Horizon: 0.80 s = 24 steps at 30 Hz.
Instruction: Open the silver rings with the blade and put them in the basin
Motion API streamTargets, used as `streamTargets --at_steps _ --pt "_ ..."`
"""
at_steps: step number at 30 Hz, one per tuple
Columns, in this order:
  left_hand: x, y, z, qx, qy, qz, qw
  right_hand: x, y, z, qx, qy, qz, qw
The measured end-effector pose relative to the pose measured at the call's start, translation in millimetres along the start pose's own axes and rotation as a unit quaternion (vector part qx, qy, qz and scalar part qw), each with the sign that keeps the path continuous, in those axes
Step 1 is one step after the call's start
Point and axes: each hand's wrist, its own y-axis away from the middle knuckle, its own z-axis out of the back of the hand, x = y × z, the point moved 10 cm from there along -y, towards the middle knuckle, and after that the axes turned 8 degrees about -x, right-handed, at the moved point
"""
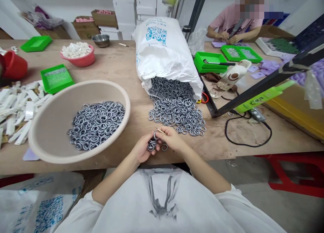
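Observation:
Several dark grey rings (152,145) lie cupped in my left hand (143,148), its fingers curled around them. My right hand (172,137) pinches a thin pointed stick-like tool (161,131) and meets the left hand at a single ring (155,135); which fingers bear that ring I cannot tell. Just below my right hand a loose ring (164,147) lies on the table. Beyond the hands, a heap of grey rings (177,111) spills from the mouth of a white sack (162,57). To the left stands a wide beige basin (40,138) with many more rings in it.
White plastic pieces (15,111) pile up at the far left. Green trays (57,78) and a pink bowl (78,60) stand behind the basin. On the right, a black metal frame (215,112) rises near a cable (227,138). A co-worker (235,27) sits across the table.

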Motion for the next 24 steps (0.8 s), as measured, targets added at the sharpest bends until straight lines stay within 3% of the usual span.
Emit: streamTargets --at_steps 3,7,11,17,21,24 --pt "7.0 3.2 -15.2 0.034 -0.02 0.019 0.999 3.4 3.0 8.6 -0.054 0.029 0.024 0.998" --pt "6.8 4.3 -23.0 0.047 -0.026 0.015 0.998 27.5 11.0 27.1 -0.147 0.125 0.149 0.97" --pt "-4.8 5.4 -26.6 0.027 -0.014 -0.036 0.999 36.9 19.1 31.1 -0.164 0.155 0.193 0.955" --pt "-18.1 11.2 -38.8 0.012 -0.027 -0.089 0.996 38.0 17.7 34.2 -0.191 0.109 0.168 0.961" --pt "-26.8 11.3 -36.7 -0.003 -0.022 -0.103 0.994 21.6 1.2 19.0 -0.126 -0.019 0.067 0.99" --pt "-33.3 11.7 -34.6 -0.004 -0.021 -0.117 0.993 21.0 -5.4 24.1 -0.142 -0.074 0.049 0.986"
